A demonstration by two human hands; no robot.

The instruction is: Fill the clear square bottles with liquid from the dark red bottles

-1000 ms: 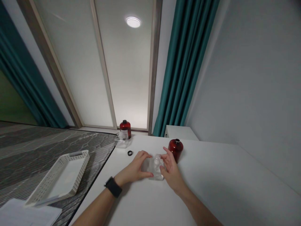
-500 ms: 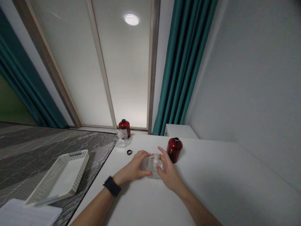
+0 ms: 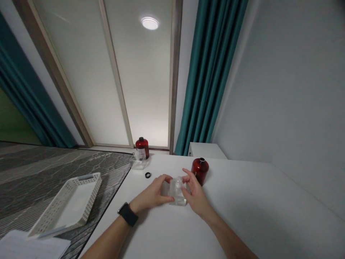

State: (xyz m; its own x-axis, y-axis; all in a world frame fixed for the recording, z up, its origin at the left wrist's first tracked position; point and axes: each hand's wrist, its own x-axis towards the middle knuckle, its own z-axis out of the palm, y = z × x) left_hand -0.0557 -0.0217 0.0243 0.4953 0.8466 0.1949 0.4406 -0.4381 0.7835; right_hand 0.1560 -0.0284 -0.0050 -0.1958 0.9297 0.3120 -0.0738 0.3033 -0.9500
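A clear, squarish pump bottle (image 3: pixel 178 197) is on the white table between my two hands. My left hand (image 3: pixel 158 190) is closed around its left side, thumb in front and fingers behind. My right hand (image 3: pixel 196 193) has its thumb and fingertips at the clear pump head (image 3: pixel 178 182) on top, with the index finger raised. Just behind my right hand stands a dark red bottle (image 3: pixel 199 170) with an open-looking neck. A small black ring (image 3: pixel 148 175) lies on the table beyond my left hand.
At the table's far left corner, another dark red bottle (image 3: pixel 142 146) with a dark cap stands behind a clear box (image 3: pixel 138 164). Left of the table are a white perforated basket (image 3: pixel 93 201) and white paper (image 3: pixel 35 247). A white cabinet (image 3: pixel 207 150) rises behind the far edge.
The pump's spout, which pointed left, no longer shows clearly, and the pump head looks turned. My right hand has shifted slightly right. My left hand stays on the bottle.
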